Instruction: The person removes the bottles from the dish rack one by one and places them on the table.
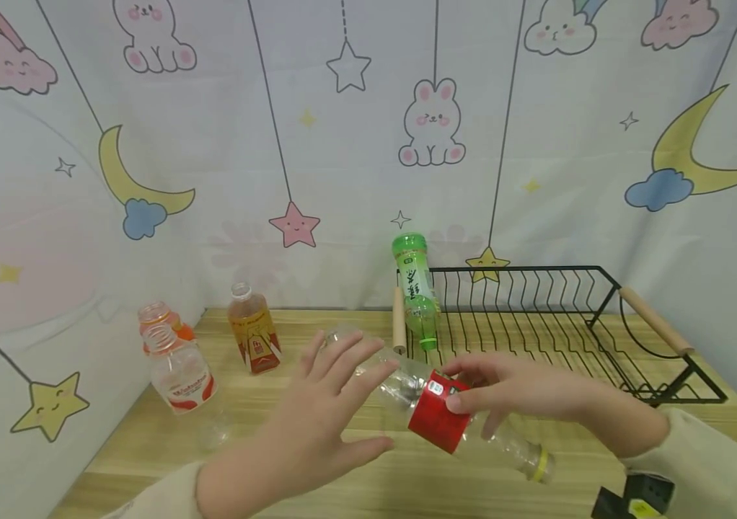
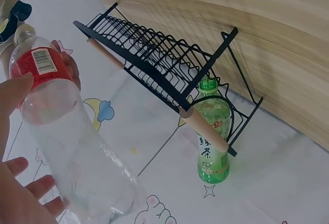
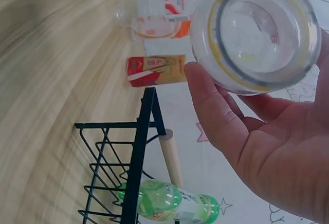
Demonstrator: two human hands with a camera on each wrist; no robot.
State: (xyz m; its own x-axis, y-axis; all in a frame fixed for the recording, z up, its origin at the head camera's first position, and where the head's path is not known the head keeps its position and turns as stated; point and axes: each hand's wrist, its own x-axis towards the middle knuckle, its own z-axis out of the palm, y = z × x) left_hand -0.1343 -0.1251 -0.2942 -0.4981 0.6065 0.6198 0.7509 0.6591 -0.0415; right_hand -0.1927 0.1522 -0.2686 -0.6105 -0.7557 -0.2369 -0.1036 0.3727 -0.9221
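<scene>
A clear plastic bottle [image 1: 401, 386] with a red label slants in front of me, its neck toward the lower right. My right hand [image 1: 505, 389] grips it around the label, thumb on the front. Its round, clear end [image 3: 257, 39] faces the camera in the right wrist view. Close to the wider end, my left hand [image 1: 316, 418] has its fingers spread and straight. In the left wrist view, the left fingers [image 2: 41, 187] lie alongside the bottle; whether they touch it, I cannot tell. A green tea bottle [image 1: 417, 285] stands cap down in the black rack's left end.
The black wire rack [image 1: 518, 312] with wooden handles stands at the back right. On the left are a clear bottle [image 1: 183, 378], an orange-marked bottle [image 1: 154, 313] behind it, and a yellow-and-red bottle [image 1: 254, 331]. A patterned curtain [image 1: 355, 158] hangs behind the wooden table [image 1: 141, 461].
</scene>
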